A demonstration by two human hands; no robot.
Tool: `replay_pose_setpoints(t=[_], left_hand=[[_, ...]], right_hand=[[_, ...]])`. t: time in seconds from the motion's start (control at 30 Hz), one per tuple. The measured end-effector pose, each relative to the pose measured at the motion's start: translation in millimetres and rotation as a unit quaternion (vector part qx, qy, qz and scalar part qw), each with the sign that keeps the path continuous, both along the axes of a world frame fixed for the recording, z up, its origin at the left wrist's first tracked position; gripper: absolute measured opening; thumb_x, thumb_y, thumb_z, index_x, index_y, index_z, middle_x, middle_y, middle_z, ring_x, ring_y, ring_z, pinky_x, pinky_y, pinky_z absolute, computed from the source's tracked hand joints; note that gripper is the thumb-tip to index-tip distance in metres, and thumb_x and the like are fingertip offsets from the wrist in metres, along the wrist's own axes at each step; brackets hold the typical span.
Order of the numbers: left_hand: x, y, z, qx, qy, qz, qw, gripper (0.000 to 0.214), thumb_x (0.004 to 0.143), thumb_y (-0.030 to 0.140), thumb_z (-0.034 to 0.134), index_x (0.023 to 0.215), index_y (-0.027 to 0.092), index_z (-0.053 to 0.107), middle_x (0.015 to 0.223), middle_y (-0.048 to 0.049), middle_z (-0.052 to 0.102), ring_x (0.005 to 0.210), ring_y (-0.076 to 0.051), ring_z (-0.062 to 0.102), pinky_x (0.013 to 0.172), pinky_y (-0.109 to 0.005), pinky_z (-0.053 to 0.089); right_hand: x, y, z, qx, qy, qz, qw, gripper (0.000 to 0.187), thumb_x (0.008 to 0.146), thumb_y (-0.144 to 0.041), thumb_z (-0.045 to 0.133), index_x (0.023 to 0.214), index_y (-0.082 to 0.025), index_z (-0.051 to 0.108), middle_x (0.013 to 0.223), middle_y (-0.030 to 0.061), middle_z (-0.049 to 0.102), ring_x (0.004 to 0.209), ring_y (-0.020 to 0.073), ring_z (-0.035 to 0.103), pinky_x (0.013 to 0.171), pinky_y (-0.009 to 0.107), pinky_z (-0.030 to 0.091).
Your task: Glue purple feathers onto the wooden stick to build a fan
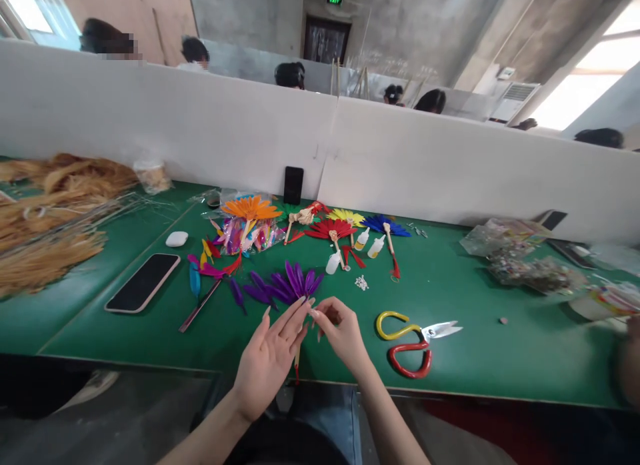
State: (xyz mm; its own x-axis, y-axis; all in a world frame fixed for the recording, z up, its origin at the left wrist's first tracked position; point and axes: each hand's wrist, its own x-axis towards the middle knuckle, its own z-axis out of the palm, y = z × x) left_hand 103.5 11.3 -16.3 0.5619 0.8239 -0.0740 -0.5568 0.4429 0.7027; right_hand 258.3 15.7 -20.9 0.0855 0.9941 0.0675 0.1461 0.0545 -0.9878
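My left hand [267, 361] is turned palm up with its fingers stretched out, over the near side of a purple feather fan [297, 281]. The fan's thin handle [297, 357] with a red tassel shows below the fingers; whether the hand touches it I cannot tell. My right hand [340, 328] is pinched closed at the left fingertips, and what lies in the pinch is too small to make out. Loose purple feathers [257, 290] lie left of the fan. Beyond my right hand is a small pile of white beads [361, 283], with scissors [417, 338] to the right.
Finished-looking fans in orange [251, 208], red [333, 230] and blue [385, 225] lie farther back, near small glue bottles [376, 246]. A phone [143, 283] and tweezers [200, 306] lie left. Dried straw [55, 238] covers the far left; bagged beads [530, 271] sit right. A white partition [225, 125] stands behind.
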Motion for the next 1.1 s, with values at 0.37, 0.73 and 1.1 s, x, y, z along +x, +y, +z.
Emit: replay_pose_setpoints(t=[0.37, 0.73, 1.1], left_hand=[[-11, -51, -12.9, 0.145, 0.134, 0.027, 0.980, 0.062, 0.091, 0.047, 0.002, 0.141, 0.018, 0.023, 0.145, -0.0035, 0.026, 0.134, -0.020, 0.021, 0.112, -0.042, 0.020], [-35, -66, -32.2, 0.345, 0.388, 0.080, 0.851, 0.051, 0.091, 0.050, 0.009, 0.135, 0.037, 0.033, 0.142, 0.0060, 0.032, 0.133, -0.021, 0.022, 0.112, -0.051, 0.005], [-41, -40, -48.1, 0.327, 0.359, 0.108, 0.868, 0.053, 0.091, 0.051, 0.016, 0.129, 0.029, 0.046, 0.135, 0.0011, 0.044, 0.131, -0.020, 0.030, 0.112, -0.046, 0.011]], right_hand=[[-20, -36, 5.5, -0.007, -0.001, 0.065, 0.998, 0.037, 0.083, -0.050, 0.047, 0.064, -0.019, 0.050, 0.054, -0.0031, 0.053, 0.042, 0.0084, 0.047, 0.044, 0.021, 0.039], [-37, -39, -0.3, -0.070, 0.075, 0.131, 0.986, 0.038, 0.071, -0.053, 0.061, 0.067, -0.016, 0.053, 0.055, -0.0025, 0.058, 0.045, 0.0094, 0.054, 0.043, 0.020, 0.040], [-23, -45, -29.6, -0.079, 0.094, 0.077, 0.989, 0.043, 0.076, -0.059, 0.051, 0.071, -0.016, 0.056, 0.059, 0.0011, 0.064, 0.048, 0.0123, 0.061, 0.037, 0.018, 0.039]])
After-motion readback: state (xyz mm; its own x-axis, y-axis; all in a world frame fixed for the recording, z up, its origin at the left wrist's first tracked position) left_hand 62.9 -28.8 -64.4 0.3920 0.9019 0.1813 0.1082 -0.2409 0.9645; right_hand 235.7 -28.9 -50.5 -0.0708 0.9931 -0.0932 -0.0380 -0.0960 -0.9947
